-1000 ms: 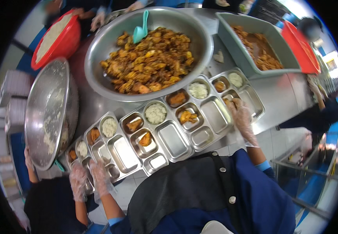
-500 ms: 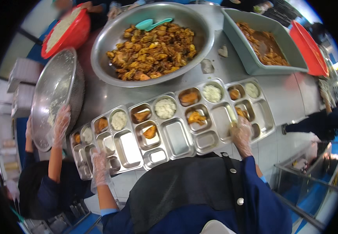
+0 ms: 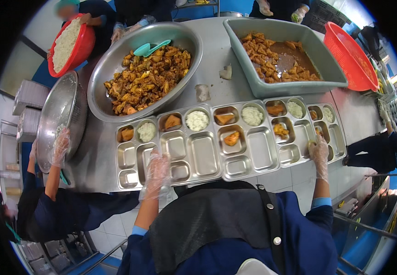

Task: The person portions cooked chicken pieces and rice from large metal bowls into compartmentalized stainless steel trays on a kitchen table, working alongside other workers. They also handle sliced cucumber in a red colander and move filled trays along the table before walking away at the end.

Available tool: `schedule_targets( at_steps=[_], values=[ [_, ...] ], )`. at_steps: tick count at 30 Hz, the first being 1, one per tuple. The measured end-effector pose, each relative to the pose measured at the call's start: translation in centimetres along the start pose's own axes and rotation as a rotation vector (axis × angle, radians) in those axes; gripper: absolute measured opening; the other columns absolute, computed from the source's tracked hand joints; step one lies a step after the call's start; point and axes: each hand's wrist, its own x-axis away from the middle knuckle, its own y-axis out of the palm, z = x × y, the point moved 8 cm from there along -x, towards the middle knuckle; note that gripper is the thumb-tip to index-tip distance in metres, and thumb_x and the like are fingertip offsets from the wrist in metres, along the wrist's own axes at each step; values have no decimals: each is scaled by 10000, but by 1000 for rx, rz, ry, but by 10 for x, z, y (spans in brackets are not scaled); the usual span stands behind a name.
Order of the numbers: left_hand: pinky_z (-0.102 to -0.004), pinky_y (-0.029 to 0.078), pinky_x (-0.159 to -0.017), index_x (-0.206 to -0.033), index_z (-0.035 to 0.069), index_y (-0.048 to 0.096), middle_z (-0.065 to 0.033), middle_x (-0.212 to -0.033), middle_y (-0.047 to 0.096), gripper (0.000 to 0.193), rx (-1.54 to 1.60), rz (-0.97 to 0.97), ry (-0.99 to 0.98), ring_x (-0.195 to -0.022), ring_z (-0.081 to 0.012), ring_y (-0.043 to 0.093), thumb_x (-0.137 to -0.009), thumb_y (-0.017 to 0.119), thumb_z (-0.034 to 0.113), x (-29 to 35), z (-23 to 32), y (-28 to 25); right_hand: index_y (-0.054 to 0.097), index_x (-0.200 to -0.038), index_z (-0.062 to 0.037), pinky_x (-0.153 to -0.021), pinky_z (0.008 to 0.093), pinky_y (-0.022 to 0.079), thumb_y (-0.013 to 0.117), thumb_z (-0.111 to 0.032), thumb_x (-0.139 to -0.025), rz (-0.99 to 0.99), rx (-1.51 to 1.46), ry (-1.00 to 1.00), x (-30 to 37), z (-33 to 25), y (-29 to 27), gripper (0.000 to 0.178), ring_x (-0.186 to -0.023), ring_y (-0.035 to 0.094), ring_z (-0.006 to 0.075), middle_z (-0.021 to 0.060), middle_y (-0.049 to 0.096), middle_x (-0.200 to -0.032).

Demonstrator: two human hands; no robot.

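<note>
Several steel compartment trays stand side by side in a row along the table's near edge. They hold scoops of white rice (image 3: 197, 120) and orange-brown fried pieces (image 3: 225, 119); some trays toward the right hold a second piece of browned food (image 3: 231, 139). My left hand (image 3: 157, 173), in a clear plastic glove, grips the near part of the row where the leftmost tray (image 3: 127, 156) meets its neighbour (image 3: 203, 151). My gloved right hand (image 3: 318, 155) is closed at the near edges of the two rightmost trays, its fingertips partly hidden. Fingers under the rims are out of sight.
Beyond the trays stand a steel bowl of browned chicken pieces (image 3: 96, 98) with turquoise spoons (image 3: 150, 49), and a grey tub (image 3: 294, 87) of brown triangular pieces. At left, another person's gloved hand (image 3: 61, 146) holds a perforated basin (image 3: 54, 114). Red basins (image 3: 86, 48) flank the table.
The tray row has slid right along the table, both my hands moving with it. My view has shifted, so the bowl and tub appear further left.
</note>
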Motion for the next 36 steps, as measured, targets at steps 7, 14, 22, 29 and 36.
schedule_targets(
  at_steps=[7,14,22,29,36],
  values=[
    [-570,534,-831,-1191,5,544,-338,-1006,679,390,119,-14,8,-917,-502,683,-943,549,306,16,105,31,628,-1319,-1,-979,513,526,711,-212,-851,-51,-80,-57,-66,77,-4,521,-1130,663,450,305,681,-1217],
    [-492,504,-992,-1393,-77,513,-380,-1261,625,627,239,-156,173,-1195,-478,628,-1025,589,424,34,118,17,607,-1370,-62,-974,510,530,747,-311,-886,61,87,-18,-82,93,-31,562,-1158,653,427,253,668,-1273],
    [-324,541,-748,-1390,-21,560,-75,-878,673,455,561,325,-8,-775,-173,631,-1038,667,247,16,-46,-149,696,-1259,-55,-1011,475,511,717,-287,-948,151,-186,-461,-55,-178,-119,389,-1166,655,395,213,700,-1240],
    [-430,502,-1013,-1484,-67,461,-268,-1218,699,798,621,327,-5,-1162,-355,679,-943,709,464,-72,-77,-214,719,-1201,-128,-995,476,538,704,-281,-929,-119,-184,-897,13,-507,-139,312,-1160,658,367,154,697,-1231],
    [-456,486,-1086,-1550,-91,354,-314,-1367,614,859,237,596,-26,-1246,-451,622,-906,730,335,-154,-58,-270,731,-1181,-101,-953,469,544,692,-294,-929,-365,-226,-1182,33,-644,-117,320,-1091,677,366,160,714,-1168]
  ],
)
